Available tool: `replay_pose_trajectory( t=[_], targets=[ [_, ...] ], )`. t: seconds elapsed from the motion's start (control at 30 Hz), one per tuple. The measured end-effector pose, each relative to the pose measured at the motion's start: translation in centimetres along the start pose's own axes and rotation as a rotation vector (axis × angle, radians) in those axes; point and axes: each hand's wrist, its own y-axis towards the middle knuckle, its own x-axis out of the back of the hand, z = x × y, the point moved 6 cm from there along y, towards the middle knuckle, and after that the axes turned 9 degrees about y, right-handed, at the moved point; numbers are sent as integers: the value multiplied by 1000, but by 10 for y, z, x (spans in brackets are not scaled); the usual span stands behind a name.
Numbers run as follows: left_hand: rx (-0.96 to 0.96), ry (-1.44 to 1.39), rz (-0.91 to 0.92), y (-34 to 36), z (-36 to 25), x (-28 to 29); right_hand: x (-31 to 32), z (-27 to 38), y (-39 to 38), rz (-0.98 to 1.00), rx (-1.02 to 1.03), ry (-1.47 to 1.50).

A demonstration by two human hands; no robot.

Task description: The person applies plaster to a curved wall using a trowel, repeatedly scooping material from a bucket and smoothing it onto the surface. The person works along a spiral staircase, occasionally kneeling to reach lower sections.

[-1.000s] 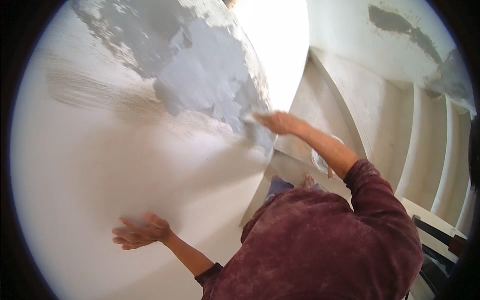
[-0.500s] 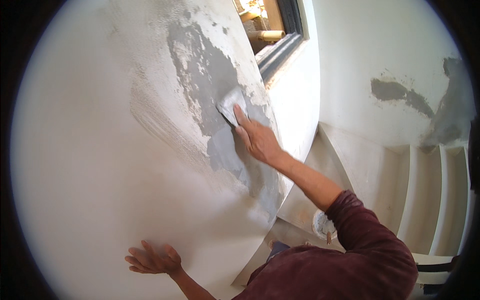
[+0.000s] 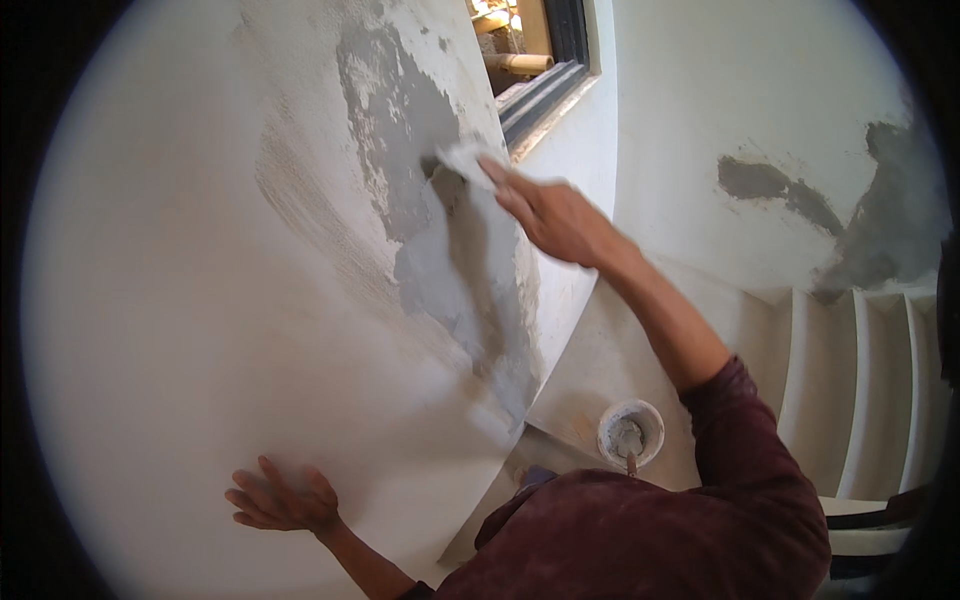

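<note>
While the lower edge is filled by a dark red shirt (image 3: pixel 640 530), both bare forearms are seen reaching up from its sleeves. Left hand (image 3: pixel 283 497): placed low on the left, at the smooth pale wall (image 3: pixel 160 300), fingers spread wide, nothing gripped. Whether the whole palm is pressed flat cannot be told.

Right hand (image 3: pixel 553 215): raised higher, across the edge of a rough grey patch (image 3: pixel 415 105) on the same wall. A flat scraper (image 3: pixel 463 158), smeared whitish and blurred, is held in it, fingers closed narrow and the foremost one laid along the tool. The scraper is seen over the upper half of the patch; whether its edge is touching the surface cannot be made out. A long dark shadow is thrown down the patch below it. Brushed streaks (image 3: pixel 310 215) are marked on the wall left of the patch.

Lower down, a round white bucket (image 3: pixel 606 435) is set on the floor beside the shirt, grey-white stuff and a handled tool (image 3: pixel 631 462) held inside. Pale steps (image 3: pixel 825 400) are ranged to the right.

Farther off, a dark-framed window (image 3: pixel 546 102) is set beyond the patch, and the far wall (image 3: pixel 680 90) is marked by grey blotches (image 3: pixel 752 180).
</note>
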Motion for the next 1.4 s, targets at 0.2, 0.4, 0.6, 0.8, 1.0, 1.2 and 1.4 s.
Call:
replay_pose_trajectory(
  t=[0.2, 0.4, 0.6, 0.8, 1.0, 1.2, 1.4],
  targets=[
    [38, -130, -90, 9, -10, 7, -32, -14, -6, 47, 4, -4],
    [54, -85, -61, 8, -7, 6, -96, -52, -61, 460, -173, -27],
    [47, -89, -74, 4, 3, 3, -36, 20, -34, 154, -47, 126],
    [67, -98, -90, 3, 0, 6, -50, 47, -16, 26, 19, 48],
    [83, -95, -71, 2, -4, 4, -80, -3, -65, 283, -142, 24],
    [63, -74, -48, -3, 10, 2, -9, 64, -3, 65, -51, 11],
    [74, -156, -106, -2, -1, 5, -60, 45, -41, 462, -340, 9]
  ],
)
